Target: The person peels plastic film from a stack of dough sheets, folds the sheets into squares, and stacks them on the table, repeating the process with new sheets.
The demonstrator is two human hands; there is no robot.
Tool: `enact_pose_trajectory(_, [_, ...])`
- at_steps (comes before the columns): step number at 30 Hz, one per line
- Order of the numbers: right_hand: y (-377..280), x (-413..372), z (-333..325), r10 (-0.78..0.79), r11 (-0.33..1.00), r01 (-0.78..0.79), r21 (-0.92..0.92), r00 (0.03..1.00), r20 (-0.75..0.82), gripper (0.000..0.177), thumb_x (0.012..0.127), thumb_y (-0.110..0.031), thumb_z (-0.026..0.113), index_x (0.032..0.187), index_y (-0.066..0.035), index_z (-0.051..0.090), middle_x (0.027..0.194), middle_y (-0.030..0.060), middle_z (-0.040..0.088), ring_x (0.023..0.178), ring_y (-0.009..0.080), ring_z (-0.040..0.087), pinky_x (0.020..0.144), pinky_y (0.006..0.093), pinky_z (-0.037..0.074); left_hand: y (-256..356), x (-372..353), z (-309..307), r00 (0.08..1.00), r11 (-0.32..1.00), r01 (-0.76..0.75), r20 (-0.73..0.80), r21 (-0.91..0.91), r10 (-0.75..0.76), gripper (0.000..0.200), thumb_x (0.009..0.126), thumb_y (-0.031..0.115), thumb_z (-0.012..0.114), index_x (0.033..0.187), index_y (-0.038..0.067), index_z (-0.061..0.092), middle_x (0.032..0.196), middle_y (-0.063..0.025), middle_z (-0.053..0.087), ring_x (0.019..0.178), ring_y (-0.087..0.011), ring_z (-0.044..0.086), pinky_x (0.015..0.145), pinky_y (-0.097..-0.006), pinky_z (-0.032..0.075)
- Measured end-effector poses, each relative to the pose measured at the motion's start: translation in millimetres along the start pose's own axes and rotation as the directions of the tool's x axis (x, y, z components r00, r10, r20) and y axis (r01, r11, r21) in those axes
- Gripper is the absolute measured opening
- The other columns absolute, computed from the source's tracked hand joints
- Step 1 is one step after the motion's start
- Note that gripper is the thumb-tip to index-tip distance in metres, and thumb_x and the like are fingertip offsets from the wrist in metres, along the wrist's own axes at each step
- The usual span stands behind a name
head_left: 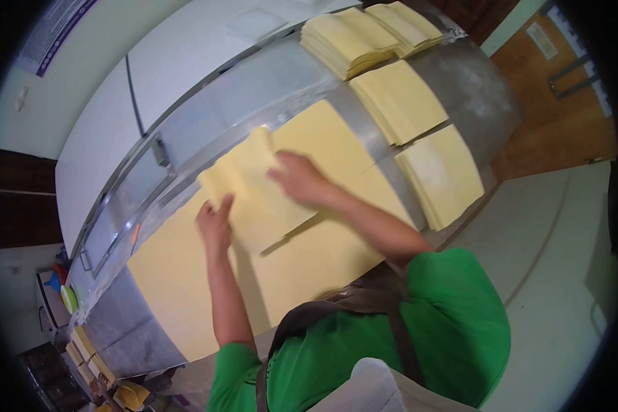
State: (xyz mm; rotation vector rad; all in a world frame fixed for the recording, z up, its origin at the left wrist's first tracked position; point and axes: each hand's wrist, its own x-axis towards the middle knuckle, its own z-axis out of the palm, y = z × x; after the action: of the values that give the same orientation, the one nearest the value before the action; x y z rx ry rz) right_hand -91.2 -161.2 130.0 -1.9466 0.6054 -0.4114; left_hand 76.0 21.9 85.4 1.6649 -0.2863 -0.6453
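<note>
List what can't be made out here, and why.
All in the head view:
Exact finger grip of the left hand and right hand: blurred.
What lies directly under the lifted sheet: hidden by it.
Layer count in the nearest stack: edges too fine.
Wall poster text: too small, cut by the top edge.
Co-worker: small, cut by the bottom edge.

Both hands hold a smaller yellow sheet (264, 199) by opposite sides, the left hand (216, 221) and the right hand (301, 180) above a large yellow sheet (323, 257) spread flat on the metal surface (134, 323). The smaller sheet bends upward at its far edge. Four yellow stacks (399, 101) lie beyond the right hand. At the lower left, another person's hand (101, 386) is near more yellow pieces (84, 343).
</note>
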Motion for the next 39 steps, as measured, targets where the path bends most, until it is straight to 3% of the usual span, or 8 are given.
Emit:
enact_pose_trajectory(10, [111.8, 23.0, -394.3, 0.119, 0.958, -0.141, -0.250, 0.988, -0.101, 0.035, 0.096, -0.027, 0.058, 0.114, 0.003, 0.061, 0.109, 0.0228, 0.067, 0.102, 0.0379, 0.064, 0.088, 0.0416, 0.050, 50.9, 19.5, 414.4, 0.952, 0.820, 0.255, 0.280, -0.513, -0.120, 0.029, 0.084, 0.013, 0.080, 0.100, -0.007, 0.064, 0.091, -0.0122, 0.071, 0.076, -0.0155, 0.066, 0.067, -0.0280, 0.053])
enact_pose_trajectory(17, [254.1, 52.7, -386.1, 0.472, 0.522, -0.593, -0.613, 0.800, -0.372, 0.057, 0.100, -0.050, 0.045, 0.121, 0.002, 0.059, 0.113, 0.0217, 0.067, 0.107, 0.0347, 0.064, 0.092, 0.0433, 0.048, -12.6, 48.8, 478.6, 0.983, 0.985, 0.071, 0.181, -0.155, -0.042, 0.043, 0.083, 0.009, 0.077, 0.115, -0.006, 0.052, 0.088, -0.0144, 0.069, 0.073, -0.0218, 0.067, 0.066, -0.0329, 0.054])
enact_pose_trajectory(21, [236.5, 64.2, -355.0, 0.337, 0.142, -0.593, -0.792, 0.782, -0.525, 0.050, 0.099, -0.045, 0.048, 0.124, -0.003, 0.055, 0.105, 0.0210, 0.066, 0.106, 0.0358, 0.061, 0.090, 0.0457, 0.048, 8.6, 38.0, 454.5, 0.982, 0.967, -0.187, 0.050, 0.174, 0.181, 0.051, 0.082, 0.012, 0.077, 0.122, -0.005, 0.049, 0.085, -0.0126, 0.066, 0.072, -0.0204, 0.065, 0.069, -0.0307, 0.053])
enact_pose_trajectory(29, [123.1, 199.9, -155.8, -0.126, 0.643, 0.192, -0.742, 0.981, 0.145, 0.027, 0.091, -0.032, 0.062, 0.106, -0.011, 0.069, 0.107, 0.0134, 0.067, 0.102, 0.0350, 0.060, 0.090, 0.0503, 0.046, 2.5, 48.3, 295.6, 1.000, 0.871, -0.022, 0.016, 0.491, 0.017, 0.025, 0.095, 0.022, 0.063, 0.094, -0.002, 0.068, 0.072, -0.0115, 0.070, 0.062, -0.0184, 0.066, 0.060, -0.0309, 0.051])
enact_pose_trajectory(31, [146.0, 234.8, -83.5, -0.107, 0.675, 0.232, -0.700, 0.970, 0.218, 0.027, 0.089, -0.034, 0.065, 0.104, -0.013, 0.071, 0.109, 0.0134, 0.067, 0.106, 0.0357, 0.059, 0.095, 0.0523, 0.044, -30.7, 44.6, 252.1, 0.882, 0.893, -0.376, -0.200, 0.247, 0.427, 0.038, 0.095, 0.026, 0.064, 0.070, -0.002, 0.065, 0.059, -0.0112, 0.066, 0.057, -0.0193, 0.067, 0.057, -0.0315, 0.053])
enact_pose_trajectory(33, [191.9, 256.7, -22.6, -0.533, 0.601, 0.094, -0.794, 0.787, -0.311, 0.035, 0.091, -0.041, 0.061, 0.099, -0.009, 0.072, 0.109, 0.0107, 0.068, 0.121, 0.0317, 0.052, 0.109, 0.0559, 0.030, -28.6, 32.4, 197.1, 0.858, 0.872, -0.377, -0.237, 0.314, 0.456, 0.038, 0.097, 0.024, 0.061, 0.070, -0.002, 0.066, 0.057, -0.0097, 0.064, 0.060, -0.0175, 0.069, 0.059, -0.0313, 0.055])
enact_pose_trajectory(36, [141.0, 246.2, -26.2, -0.147, 0.776, 0.078, -0.626, 0.987, -0.058, 0.034, 0.092, -0.040, 0.062, 0.102, -0.009, 0.072, 0.117, 0.0097, 0.066, 0.130, 0.0291, 0.045, 0.114, 0.0600, 0.017, -10.6, 6.3, 124.0, 0.919, 0.838, 0.345, -0.336, 0.423, -0.208, 0.031, 0.101, 0.022, 0.054, 0.093, -0.005, 0.068, 0.074, -0.0134, 0.070, 0.062, -0.0138, 0.066, 0.059, -0.0274, 0.051])
enact_pose_trajectory(39, [140.6, 251.9, -30.4, -0.094, 0.737, 0.117, -0.665, 0.993, 0.071, 0.032, 0.091, -0.039, 0.064, 0.106, -0.012, 0.072, 0.118, 0.0076, 0.066, 0.124, 0.0280, 0.050, 0.111, 0.0559, 0.025, -42.6, 3.4, 97.7, 0.937, 0.983, -0.179, -0.298, 0.042, 0.184, 0.039, 0.101, 0.028, 0.056, 0.084, -0.005, 0.068, 0.070, -0.0117, 0.069, 0.059, -0.0146, 0.067, 0.054, -0.0276, 0.050])
